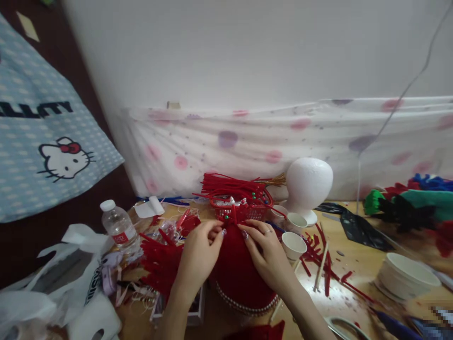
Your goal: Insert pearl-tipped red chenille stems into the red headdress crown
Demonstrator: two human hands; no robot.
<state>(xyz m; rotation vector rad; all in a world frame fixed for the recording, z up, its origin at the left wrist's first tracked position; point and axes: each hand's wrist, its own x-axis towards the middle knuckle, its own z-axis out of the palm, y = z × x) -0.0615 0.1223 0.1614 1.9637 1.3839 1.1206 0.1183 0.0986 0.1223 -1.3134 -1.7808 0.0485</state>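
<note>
Left hand (200, 252) and right hand (264, 250) at the top of a hat (237, 269) — beads (247, 310) edging it — basket (256, 211) behind, white head (309, 184), bottle (119, 226), tabletop (357, 264)

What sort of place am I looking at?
Probably a small craft workspace: a white foam mannequin head, a red plastic basket of red fuzzy stems, and a red dome-shaped hat edged with white beads on a wooden table.

The person has two slim, bare forearms (180, 302), a left hand (200, 248) with a shiny painted thumbnail (224, 232), and a right hand (264, 245) with a shiny painted thumbnail too, plus a thin, silvery ring (268, 231) round one finger, too small to see well.
</note>
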